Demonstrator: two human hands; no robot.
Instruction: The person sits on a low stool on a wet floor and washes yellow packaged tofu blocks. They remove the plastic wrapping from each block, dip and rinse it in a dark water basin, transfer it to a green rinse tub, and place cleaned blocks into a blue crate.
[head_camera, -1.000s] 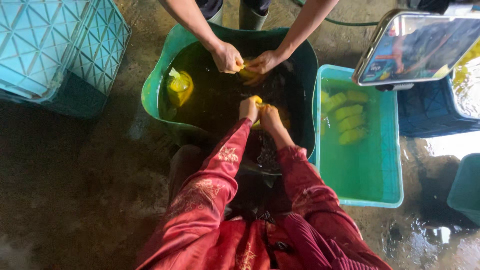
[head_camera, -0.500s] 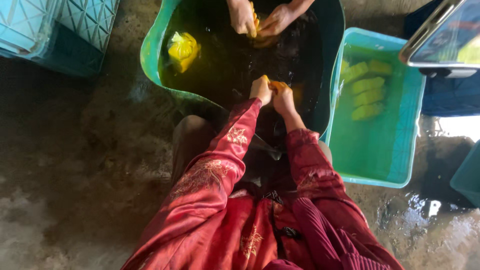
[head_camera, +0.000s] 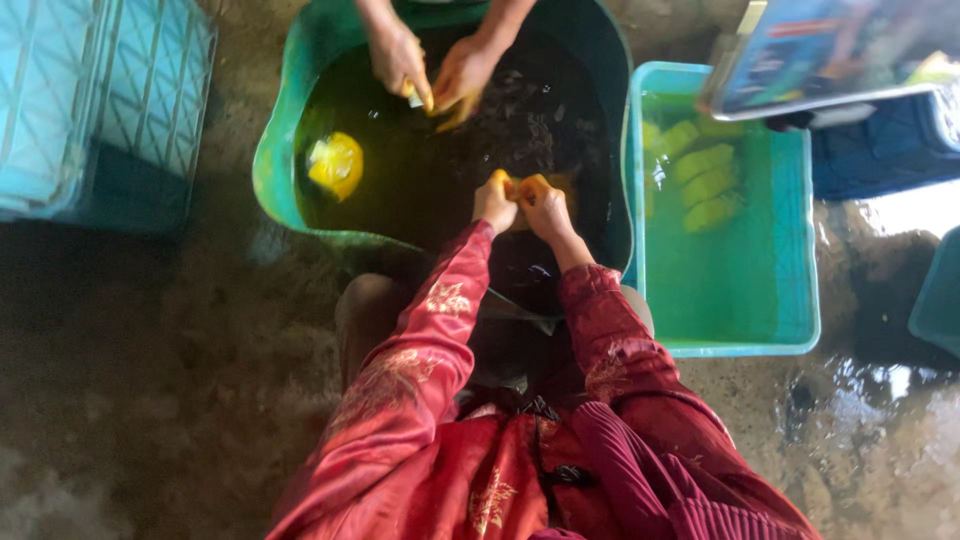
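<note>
Both my hands hold one small yellow piece (head_camera: 520, 186) over the dark water of a big green tub (head_camera: 275, 170). My left hand (head_camera: 494, 202) grips its left side and my right hand (head_camera: 545, 205) its right side, fingers closed. I wear red patterned sleeves. Across the tub another person's two hands (head_camera: 430, 70) work on a yellow piece of their own. A further yellow piece (head_camera: 336, 165) floats at the tub's left side.
A turquoise rectangular basin (head_camera: 735, 320) on the right holds water and several yellow-green pieces (head_camera: 705, 175). A teal lattice crate (head_camera: 90, 100) stands at the left. A tray-like object (head_camera: 840, 50) sits top right over a dark blue crate. The concrete floor is wet.
The view has shifted, so the tub sits higher in frame. My hands stay together on the yellow piece; the other person's hands keep working at the far side.
</note>
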